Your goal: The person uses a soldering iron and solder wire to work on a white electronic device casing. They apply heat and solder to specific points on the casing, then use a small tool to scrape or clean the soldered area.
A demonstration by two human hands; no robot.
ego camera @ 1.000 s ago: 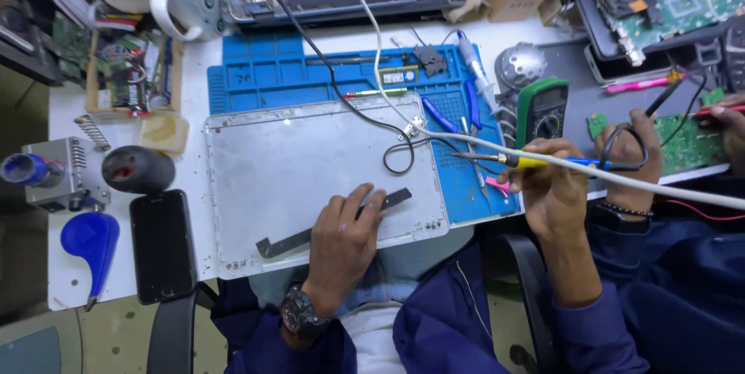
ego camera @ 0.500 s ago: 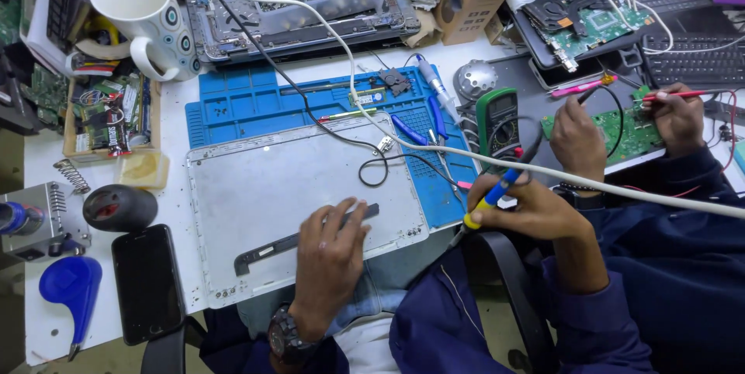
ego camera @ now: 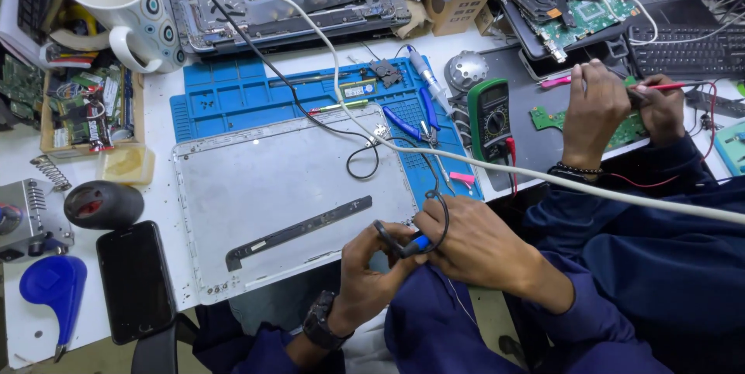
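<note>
both my hands are closed on a blue-handled tool just off the near edge of the silver laptop cover.

my left hand (ego camera: 369,269) curls its fingers around the black cable end of the blue-handled tool (ego camera: 417,244), and my right hand (ego camera: 473,246) pinches the same tool from the other side, so neither hand is open; a thin black wire (ego camera: 444,215) loops up over my right knuckles. the tool sits between my hands, just beside the near right corner of the silver laptop cover (ego camera: 279,188), which lies flat on the blue work mat (ego camera: 233,95) with a dark hinge strip (ego camera: 299,228) on it. a white cable (ego camera: 543,178) crosses above my right hand. a co-worker's hands (ego camera: 594,106) work on a green circuit board (ego camera: 552,118) to the right, near a green multimeter (ego camera: 489,118). a black phone (ego camera: 133,281) lies left of the cover.
</note>
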